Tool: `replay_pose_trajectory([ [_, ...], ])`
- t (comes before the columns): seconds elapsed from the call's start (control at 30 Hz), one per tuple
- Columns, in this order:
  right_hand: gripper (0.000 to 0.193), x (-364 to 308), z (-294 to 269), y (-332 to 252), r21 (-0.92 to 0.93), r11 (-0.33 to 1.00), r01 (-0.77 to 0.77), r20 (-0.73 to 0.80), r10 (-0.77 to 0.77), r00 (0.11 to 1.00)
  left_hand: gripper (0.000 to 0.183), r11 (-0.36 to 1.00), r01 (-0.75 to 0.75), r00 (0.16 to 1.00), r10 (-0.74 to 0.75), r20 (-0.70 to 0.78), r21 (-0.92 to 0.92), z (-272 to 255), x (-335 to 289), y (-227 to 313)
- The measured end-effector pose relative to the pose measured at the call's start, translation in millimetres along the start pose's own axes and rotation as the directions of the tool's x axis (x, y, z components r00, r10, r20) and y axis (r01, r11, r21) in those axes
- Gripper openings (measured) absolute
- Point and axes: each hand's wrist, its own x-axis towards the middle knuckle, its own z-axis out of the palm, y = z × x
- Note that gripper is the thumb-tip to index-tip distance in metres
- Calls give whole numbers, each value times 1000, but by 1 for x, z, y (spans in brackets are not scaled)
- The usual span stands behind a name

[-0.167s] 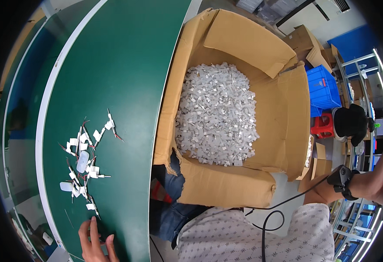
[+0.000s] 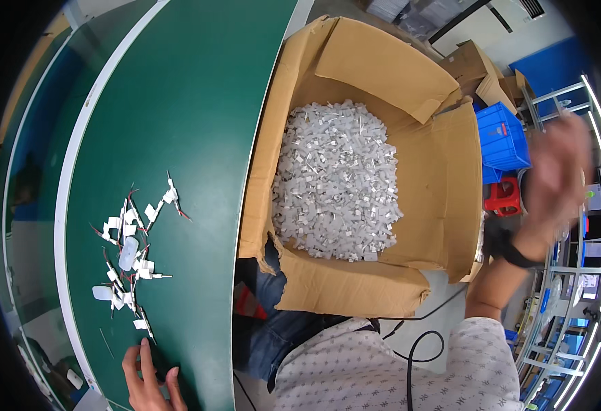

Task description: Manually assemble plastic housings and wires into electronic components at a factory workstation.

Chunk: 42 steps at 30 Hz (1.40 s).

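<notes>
In the head view, a long, smooth, green bench (image 2: 191,123) with a pale edge runs up the left side. The person's left hand (image 2: 148,385) is low on the bench, with its thumb and fingers spread a bit wide and nothing seen in its grip. The pointing finger is right by a thin dark stick with a white tag (image 2: 140,324), the lowest bit of a messy bunch of small white tagged parts with black and red wires (image 2: 114,222). Two pale, rounded, flat plastic pieces (image 2: 128,252) lie in the bunch, one in the middle and one at its left side. A thin loose wire (image 2: 106,342) lies near the hand.

The person's right hand (image 2: 559,168) is up high on the far right, all blurry, so I cannot tell if it holds anything. A black band (image 2: 512,252) is around that wrist.

Beside the bench is a big brown cardboard box (image 2: 461,192) with a heap of little whitish plastic parts (image 2: 338,178) inside. Beyond it are a blue plastic crate (image 2: 502,137) and a red stool (image 2: 503,198).
</notes>
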Motion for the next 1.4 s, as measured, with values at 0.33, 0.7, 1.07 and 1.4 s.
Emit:
replay_pose_trajectory([
  [0.33,16,-184,157,361,-695,663,277,693,517,502,42,975,35,999,-28,-33,219,-7,5,27],
  [0.7,25,-241,171,357,-775,626,83,518,555,651,45,973,99,995,-99,-10,211,-8,8,26],
  [1.07,26,-258,178,345,-745,666,-33,433,522,735,47,965,114,993,-112,-20,236,-4,11,28],
  [1.4,21,-272,190,354,-583,799,150,713,414,565,48,957,115,993,-109,-38,266,-3,12,31],
])
